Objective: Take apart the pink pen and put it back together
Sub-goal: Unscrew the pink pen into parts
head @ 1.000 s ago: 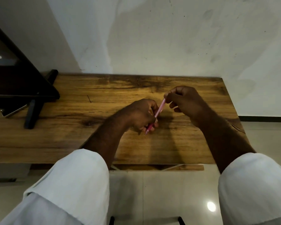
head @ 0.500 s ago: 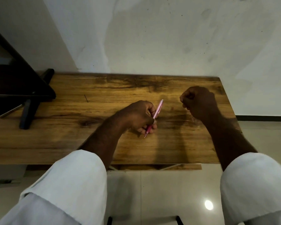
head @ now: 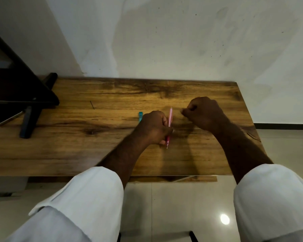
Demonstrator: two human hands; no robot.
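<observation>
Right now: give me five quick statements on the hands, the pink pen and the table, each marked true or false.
1. The left hand grips the pink pen. True.
2. The right hand touches the pen. False: it is a fist to the right of the pen, apart from it.
3. A teal object lies on the table just beyond the left hand, partly hidden by it. True.
4. The pen's tip points toward the wall. False: the tip points toward the person, at the near side of the left hand.
5. The black stand sits at the table's right end. False: it stands at the left end.
</observation>
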